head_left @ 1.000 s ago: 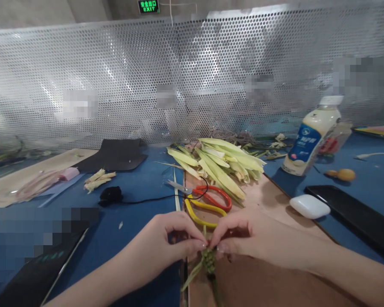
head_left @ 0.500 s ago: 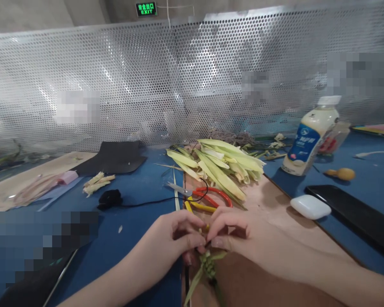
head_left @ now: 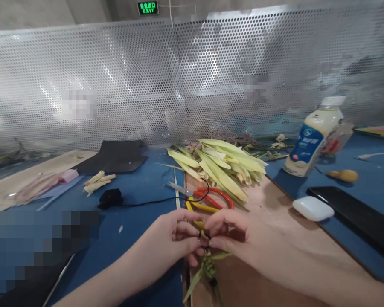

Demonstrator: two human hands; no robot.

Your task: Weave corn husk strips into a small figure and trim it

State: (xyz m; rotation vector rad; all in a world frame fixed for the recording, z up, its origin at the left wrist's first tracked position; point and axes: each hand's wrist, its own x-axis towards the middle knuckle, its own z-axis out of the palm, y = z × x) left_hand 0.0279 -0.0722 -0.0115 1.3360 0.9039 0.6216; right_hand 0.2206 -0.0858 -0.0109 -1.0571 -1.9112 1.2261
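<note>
The knotted green leaf-strip piece (head_left: 208, 268) lay just on the near side of the fingertips, over the brown board (head_left: 275, 273), its long axis running roughly from the hands toward the wearer. Left hand (head_left: 180, 234) and right hand (head_left: 232, 232) met at its far end, about equally near, fingers curled as if pinching; whether either gripped a strand could not be told. Beyond them lay red-and-yellow-handled scissors (head_left: 206, 206), then pale corn husks (head_left: 224, 164).

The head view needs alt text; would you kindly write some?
A person's left hand and right hand are close together at the top of a small braided green piece, over a brown board. Beyond lie red-and-yellow-handled scissors and pale green corn husks.
</note>
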